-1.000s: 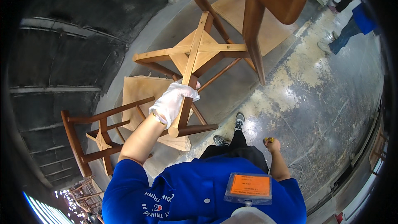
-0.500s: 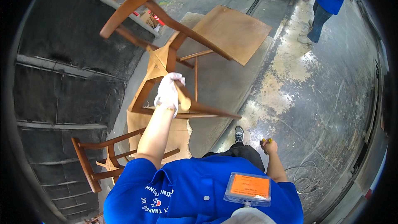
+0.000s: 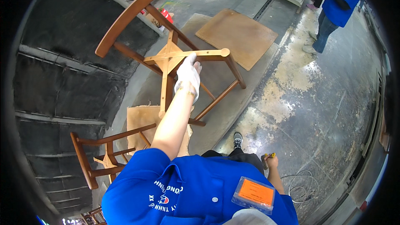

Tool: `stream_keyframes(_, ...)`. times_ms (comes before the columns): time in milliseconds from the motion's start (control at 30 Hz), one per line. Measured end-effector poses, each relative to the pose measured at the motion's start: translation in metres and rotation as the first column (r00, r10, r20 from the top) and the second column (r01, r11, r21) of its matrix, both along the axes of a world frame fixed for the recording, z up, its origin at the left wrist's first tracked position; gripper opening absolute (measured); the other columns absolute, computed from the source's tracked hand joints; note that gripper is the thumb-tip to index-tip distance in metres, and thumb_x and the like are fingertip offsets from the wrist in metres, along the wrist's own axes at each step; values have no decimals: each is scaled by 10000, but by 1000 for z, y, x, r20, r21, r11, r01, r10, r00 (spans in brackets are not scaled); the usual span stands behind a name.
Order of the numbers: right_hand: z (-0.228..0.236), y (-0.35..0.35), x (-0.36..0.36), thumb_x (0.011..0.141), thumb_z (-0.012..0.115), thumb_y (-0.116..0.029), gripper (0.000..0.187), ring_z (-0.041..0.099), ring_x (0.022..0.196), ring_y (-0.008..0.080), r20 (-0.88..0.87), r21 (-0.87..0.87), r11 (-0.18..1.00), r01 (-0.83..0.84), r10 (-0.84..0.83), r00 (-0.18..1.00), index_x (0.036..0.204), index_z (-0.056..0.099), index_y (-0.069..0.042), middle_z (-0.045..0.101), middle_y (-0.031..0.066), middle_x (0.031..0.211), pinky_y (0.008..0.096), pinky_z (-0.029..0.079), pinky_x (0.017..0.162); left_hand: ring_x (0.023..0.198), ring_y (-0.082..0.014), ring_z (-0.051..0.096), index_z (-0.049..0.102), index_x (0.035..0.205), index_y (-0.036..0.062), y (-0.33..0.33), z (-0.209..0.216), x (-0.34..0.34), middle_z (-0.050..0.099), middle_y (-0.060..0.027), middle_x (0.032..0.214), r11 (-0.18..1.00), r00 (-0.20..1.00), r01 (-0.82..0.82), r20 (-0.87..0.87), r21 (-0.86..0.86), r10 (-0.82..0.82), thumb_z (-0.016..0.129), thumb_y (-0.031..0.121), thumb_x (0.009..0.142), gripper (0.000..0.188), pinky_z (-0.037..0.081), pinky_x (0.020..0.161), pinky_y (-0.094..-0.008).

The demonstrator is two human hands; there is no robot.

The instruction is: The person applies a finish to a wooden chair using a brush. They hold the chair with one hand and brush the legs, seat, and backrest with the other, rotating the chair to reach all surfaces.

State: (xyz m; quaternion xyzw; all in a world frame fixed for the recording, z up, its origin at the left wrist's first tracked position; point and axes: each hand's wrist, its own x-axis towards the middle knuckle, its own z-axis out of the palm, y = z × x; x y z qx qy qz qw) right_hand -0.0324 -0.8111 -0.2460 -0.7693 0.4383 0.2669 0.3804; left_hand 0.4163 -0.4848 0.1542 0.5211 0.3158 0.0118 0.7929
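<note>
Probably stiff and light, the wooden chair (image 3: 166, 56) left of the brown board (image 3: 237, 38) is best held by its cross rail (image 3: 208, 53), where your gloved left hand (image 3: 188, 76) grips, while your right hand (image 3: 273, 162) clutches a yellow-and-black tool (image 3: 272, 155).

The person's left arm (image 3: 173, 121) reaches forward, nearly straight at the elbow, out of a short blue sleeve (image 3: 141, 162). A thin bracelet (image 3: 191, 93) circles the wrist (image 3: 187, 88). Beyond it, the white-gloved left grip (image 3: 188, 76) is clasped, fingers bent. The right forearm (image 3: 276, 180) hangs low at the person's side, its bare right grip (image 3: 272, 161) curled into a fist. One shoe-clad foot (image 3: 238, 140) points forward.
</note>
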Motion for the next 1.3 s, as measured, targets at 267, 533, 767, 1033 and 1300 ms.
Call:
stream_keyframes(267,0,9,21,857,766,-202,87,795,856,339,174,-6,999,-54,54,983,807,837,-209,804,129,868,450,599,782,1389,-400,600,577,1515,1,89,55,-171,616,-241,1521,-429,959,-98,-31,898,-283,816,290,958,671,468,1181,-446)
stream_keyframes(533,63,22,50,827,816,-231,92,797,939,366,88,-161,979,-121,137,987,876,844,-159,806,183,939,463,599,834,864,-102,664,651,1399,32,141,-68,-167,692,-11,1034,846,951,-36,280,532,-135,807,136,1004,437,559,790,-277)
stream_keyframes(767,75,31,48,833,804,-128,83,748,827,225,426,-111,991,81,-27,904,899,778,-85,774,95,869,396,592,787,736,-71,609,677,1348,20,120,-37,-186,646,17,923,863,946,-105,316,494,-66,789,117,1020,360,529,695,-254)
stream_keyframes(1033,249,55,224,992,744,-95,164,679,1054,140,646,729,684,-13,-682,344,1070,625,-177,677,-21,1116,340,556,831,802,-135,658,592,1459,-15,158,63,-203,694,-79,1023,880,965,-97,261,464,-31,758,134,1032,482,583,770,-292)
stream_keyframes(1300,381,161,464,981,724,18,191,719,1080,293,358,804,178,-567,-907,223,1111,626,-82,703,128,1144,488,600,942,1251,-272,689,674,1372,27,171,65,-160,706,-152,1388,320,871,-407,469,855,-144,725,163,1054,350,520,1126,-387)
